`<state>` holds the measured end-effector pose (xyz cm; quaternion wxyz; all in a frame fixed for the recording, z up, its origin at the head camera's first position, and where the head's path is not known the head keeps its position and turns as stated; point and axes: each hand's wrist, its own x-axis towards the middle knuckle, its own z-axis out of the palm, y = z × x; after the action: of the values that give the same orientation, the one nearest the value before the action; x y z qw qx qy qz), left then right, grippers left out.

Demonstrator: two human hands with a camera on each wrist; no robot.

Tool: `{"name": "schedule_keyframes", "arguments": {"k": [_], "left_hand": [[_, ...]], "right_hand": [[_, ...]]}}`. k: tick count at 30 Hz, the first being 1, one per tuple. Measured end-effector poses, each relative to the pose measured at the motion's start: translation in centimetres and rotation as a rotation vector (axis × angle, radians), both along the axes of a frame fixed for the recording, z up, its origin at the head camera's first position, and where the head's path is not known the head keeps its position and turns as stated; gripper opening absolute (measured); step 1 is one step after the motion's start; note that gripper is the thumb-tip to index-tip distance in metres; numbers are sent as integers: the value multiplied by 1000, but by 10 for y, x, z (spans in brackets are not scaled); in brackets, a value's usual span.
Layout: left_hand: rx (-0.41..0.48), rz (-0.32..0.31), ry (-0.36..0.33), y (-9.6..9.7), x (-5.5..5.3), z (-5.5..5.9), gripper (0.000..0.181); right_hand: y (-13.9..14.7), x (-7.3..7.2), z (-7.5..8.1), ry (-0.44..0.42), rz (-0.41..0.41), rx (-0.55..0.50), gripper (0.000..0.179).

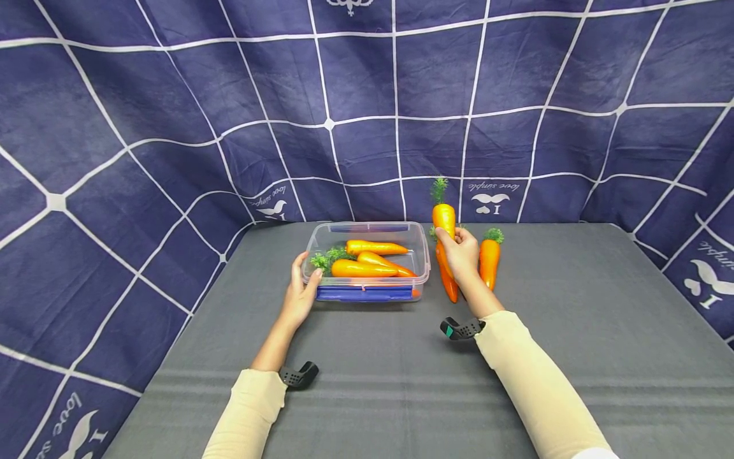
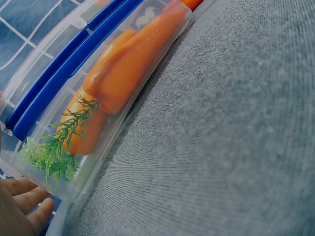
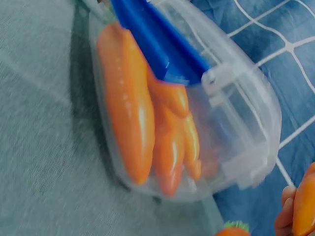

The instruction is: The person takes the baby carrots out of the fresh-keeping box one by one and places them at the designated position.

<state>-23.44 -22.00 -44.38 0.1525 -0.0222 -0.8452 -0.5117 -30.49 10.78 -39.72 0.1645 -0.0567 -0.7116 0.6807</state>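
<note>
A clear plastic box [image 1: 367, 293] with a blue front latch stands on the grey cloth, several orange carrots [image 1: 363, 268] with green tops lying inside. My left hand [image 1: 300, 298] holds the box at its left end, thumb over the rim and fingers along the outer side. To the right of the box, my right hand [image 1: 461, 253] pinches a carrot [image 1: 444, 218] between thumb and fingers, its green top pointing up. In the right wrist view this held carrot [image 3: 306, 204] shows at the lower right edge. Below that hand lies another carrot [image 1: 449, 287] on the cloth.
One more carrot [image 1: 490, 258] lies right of my right hand, its leafy end toward the back. Behind the grey table cloth [image 1: 378, 382] hangs a dark blue curtain [image 1: 367, 153] with white lines, which also runs along both sides.
</note>
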Motion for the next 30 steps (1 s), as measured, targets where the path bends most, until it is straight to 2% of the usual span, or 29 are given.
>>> {"name": "schedule_keyframes", "arguments": {"k": [4, 11, 21, 24, 28, 30], "left_hand": [[3, -6, 9, 0, 0, 0, 55], [5, -3, 3, -1, 1, -1, 55], [-7, 2, -9, 0, 1, 0, 55], [-1, 6, -6, 0, 1, 1, 55], [0, 10, -12, 0, 1, 2, 55], [-4, 10, -20, 0, 1, 2, 56]], "right_hand": [[12, 1, -11, -10, -45, 6, 32], [36, 4, -24, -44, -82, -91, 28], [68, 11, -29, -57, -133, -250, 20], [76, 14, -29, -73, -180, -220, 20], [85, 16, -32, -92, -241, -116, 25], [90, 17, -34, -102, -251, -102, 28]]}}
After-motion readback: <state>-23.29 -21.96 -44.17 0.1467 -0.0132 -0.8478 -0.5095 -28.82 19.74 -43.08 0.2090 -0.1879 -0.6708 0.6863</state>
